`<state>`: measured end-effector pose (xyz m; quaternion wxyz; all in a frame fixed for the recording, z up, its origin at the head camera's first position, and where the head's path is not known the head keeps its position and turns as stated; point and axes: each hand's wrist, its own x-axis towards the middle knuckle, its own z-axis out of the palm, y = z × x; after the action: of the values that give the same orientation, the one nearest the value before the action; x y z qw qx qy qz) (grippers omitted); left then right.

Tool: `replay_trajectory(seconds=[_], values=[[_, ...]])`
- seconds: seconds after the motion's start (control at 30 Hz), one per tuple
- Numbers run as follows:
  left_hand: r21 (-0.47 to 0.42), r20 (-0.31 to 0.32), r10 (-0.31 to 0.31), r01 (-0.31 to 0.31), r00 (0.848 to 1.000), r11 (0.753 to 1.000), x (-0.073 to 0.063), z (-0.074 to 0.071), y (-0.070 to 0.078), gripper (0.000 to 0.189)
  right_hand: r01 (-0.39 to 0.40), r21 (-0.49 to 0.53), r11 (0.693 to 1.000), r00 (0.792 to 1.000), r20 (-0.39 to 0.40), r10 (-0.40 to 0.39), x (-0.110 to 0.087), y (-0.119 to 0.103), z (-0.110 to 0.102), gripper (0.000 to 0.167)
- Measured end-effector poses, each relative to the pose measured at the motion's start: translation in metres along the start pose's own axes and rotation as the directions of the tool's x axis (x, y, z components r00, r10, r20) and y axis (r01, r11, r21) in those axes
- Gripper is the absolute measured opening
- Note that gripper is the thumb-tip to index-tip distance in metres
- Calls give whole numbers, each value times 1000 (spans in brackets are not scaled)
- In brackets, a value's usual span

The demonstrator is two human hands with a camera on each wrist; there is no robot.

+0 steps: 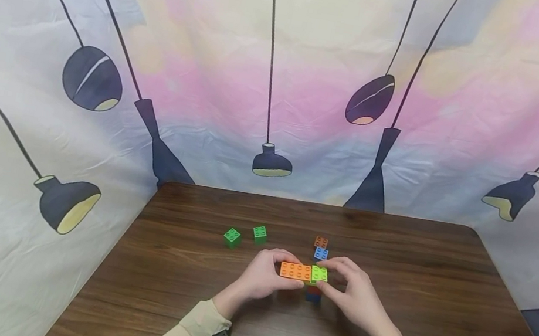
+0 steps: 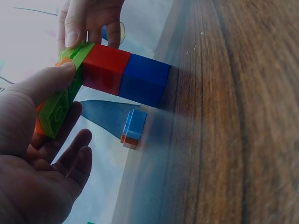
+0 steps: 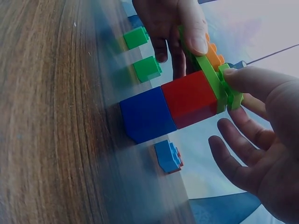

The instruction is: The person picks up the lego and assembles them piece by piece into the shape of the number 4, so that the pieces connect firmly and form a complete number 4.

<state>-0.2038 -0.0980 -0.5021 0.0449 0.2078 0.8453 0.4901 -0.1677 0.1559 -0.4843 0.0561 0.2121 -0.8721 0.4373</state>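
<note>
A small tower stands on the table: a blue brick (image 3: 147,114) at the bottom, a red brick (image 3: 191,100) on it, and a long lime green plate (image 2: 60,113) across the top, overhanging to the left. On that plate's left part lies an orange brick (image 1: 295,271). My left hand (image 1: 262,274) pinches the orange brick and plate between thumb and fingers. At the right end, over the red brick, sits a small lime green piece (image 1: 319,274); my right hand (image 1: 360,299) pinches it with thumb and forefinger, its other fingers loosely bent.
Two green bricks, one (image 1: 232,237) nearer and one (image 1: 259,234) farther, lie left of the tower. Behind it are a light blue brick (image 1: 321,253) and an orange-brown brick (image 1: 321,241). The wooden table (image 1: 161,304) ends at a lamp-patterned cloth (image 1: 217,94).
</note>
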Motion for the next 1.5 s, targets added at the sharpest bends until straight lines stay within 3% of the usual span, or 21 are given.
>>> replay_trajectory(seconds=[1.5], values=[[-12,-6,8,-8,1000,1000,0,1,-1,32,11,-57,998,1000,17,-10,-1,-9,-2,35]])
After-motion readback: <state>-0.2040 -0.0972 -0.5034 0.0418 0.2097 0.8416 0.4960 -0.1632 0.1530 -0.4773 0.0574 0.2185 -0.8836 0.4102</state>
